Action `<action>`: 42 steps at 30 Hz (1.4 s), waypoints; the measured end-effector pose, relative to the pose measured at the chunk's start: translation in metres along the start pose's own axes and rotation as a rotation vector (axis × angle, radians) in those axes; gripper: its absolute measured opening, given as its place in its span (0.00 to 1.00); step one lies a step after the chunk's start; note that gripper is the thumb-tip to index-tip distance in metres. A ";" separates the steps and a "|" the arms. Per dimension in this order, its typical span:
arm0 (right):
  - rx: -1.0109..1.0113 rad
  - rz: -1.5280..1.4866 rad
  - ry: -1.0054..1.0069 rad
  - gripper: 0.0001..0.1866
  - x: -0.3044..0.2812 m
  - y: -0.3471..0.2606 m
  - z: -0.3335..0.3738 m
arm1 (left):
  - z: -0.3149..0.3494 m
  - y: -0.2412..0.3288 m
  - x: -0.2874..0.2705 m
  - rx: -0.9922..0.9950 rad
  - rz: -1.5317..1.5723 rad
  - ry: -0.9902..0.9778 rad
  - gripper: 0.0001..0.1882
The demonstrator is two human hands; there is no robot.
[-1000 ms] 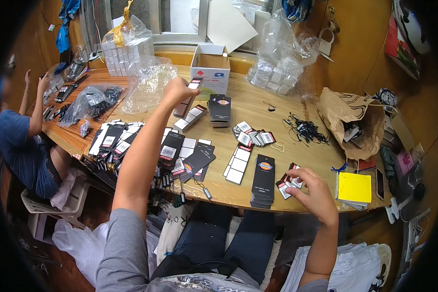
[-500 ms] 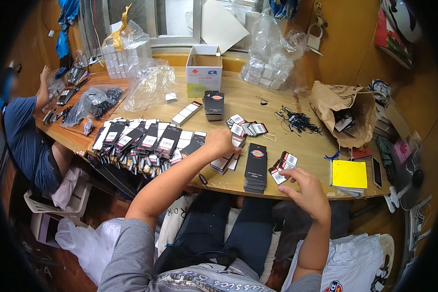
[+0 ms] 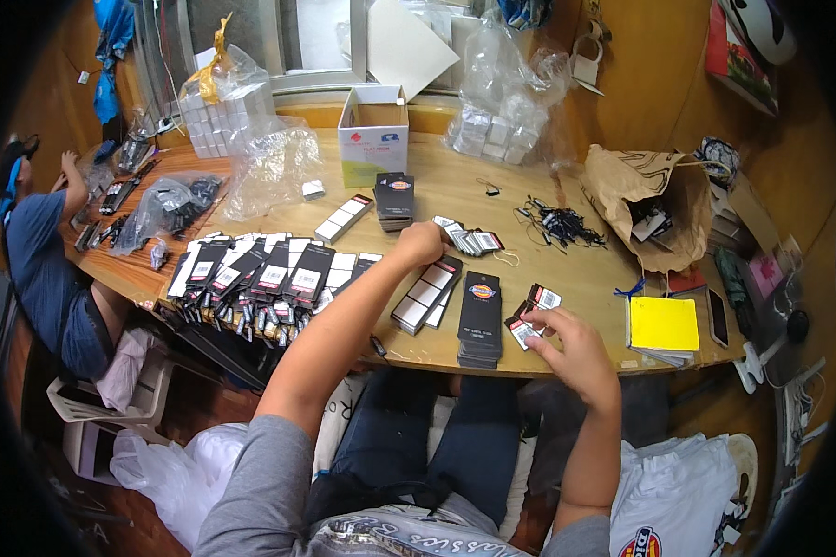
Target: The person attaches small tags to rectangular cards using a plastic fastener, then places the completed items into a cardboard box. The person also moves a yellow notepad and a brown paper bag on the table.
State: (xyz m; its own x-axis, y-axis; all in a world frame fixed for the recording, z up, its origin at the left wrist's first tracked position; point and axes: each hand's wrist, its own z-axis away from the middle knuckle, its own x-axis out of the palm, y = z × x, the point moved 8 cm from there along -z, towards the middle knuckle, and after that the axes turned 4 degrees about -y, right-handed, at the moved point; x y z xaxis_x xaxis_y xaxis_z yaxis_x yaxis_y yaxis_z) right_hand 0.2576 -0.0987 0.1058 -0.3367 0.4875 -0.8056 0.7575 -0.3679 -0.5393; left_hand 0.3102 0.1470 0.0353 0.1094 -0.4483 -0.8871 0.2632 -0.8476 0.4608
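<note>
My left hand (image 3: 422,243) reaches across the table, its fingers closed at the left edge of a loose pile of small barcode tags (image 3: 478,242); the fingertips are partly hidden, so what they pinch does not show. Just below it lie long stacks of white-labelled black hang tags (image 3: 426,295). A neat stack of black hang tags (image 3: 479,317) stands between my hands. My right hand (image 3: 576,357) hovers at a smaller group of barcode tags (image 3: 522,331), thumb and forefinger curved with a gap between them, next to the tags.
Many black hang tags (image 3: 274,278) overlap along the left front edge. An open carton (image 3: 374,144), another tag stack (image 3: 396,200), clear plastic bags (image 3: 271,172), black cords (image 3: 562,223), a paper bag (image 3: 641,204), a yellow pad (image 3: 664,325) and a phone (image 3: 717,316) lie around. A person (image 3: 60,269) sits at left.
My left hand has moved up and away from the long stacks of hang tags to the small tag pile. My right hand has shifted slightly up and left, closer to the barcode tags.
</note>
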 end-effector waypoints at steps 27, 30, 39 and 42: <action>0.188 0.384 -0.481 0.46 0.072 0.026 -0.102 | 0.054 0.008 -0.016 0.416 -0.068 -0.025 0.44; 0.187 0.428 -0.447 0.46 0.069 0.020 -0.101 | 0.059 0.012 -0.025 0.438 0.084 0.082 0.36; 0.126 -0.560 -0.161 0.18 0.019 0.013 -0.091 | 0.082 0.016 -0.045 0.150 0.915 0.185 0.14; 0.022 -0.716 -0.112 0.18 0.007 -0.004 -0.080 | 0.098 0.037 -0.035 0.155 1.010 0.200 0.13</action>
State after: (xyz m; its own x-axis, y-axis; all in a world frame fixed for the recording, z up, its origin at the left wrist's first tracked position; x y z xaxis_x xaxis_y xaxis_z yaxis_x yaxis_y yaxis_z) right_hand 0.2969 -0.0302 0.1220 -0.8018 0.5317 -0.2729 0.3189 -0.0056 -0.9478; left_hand 0.2219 0.1033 0.0856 0.3712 -0.9261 -0.0678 -0.1637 -0.1372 0.9769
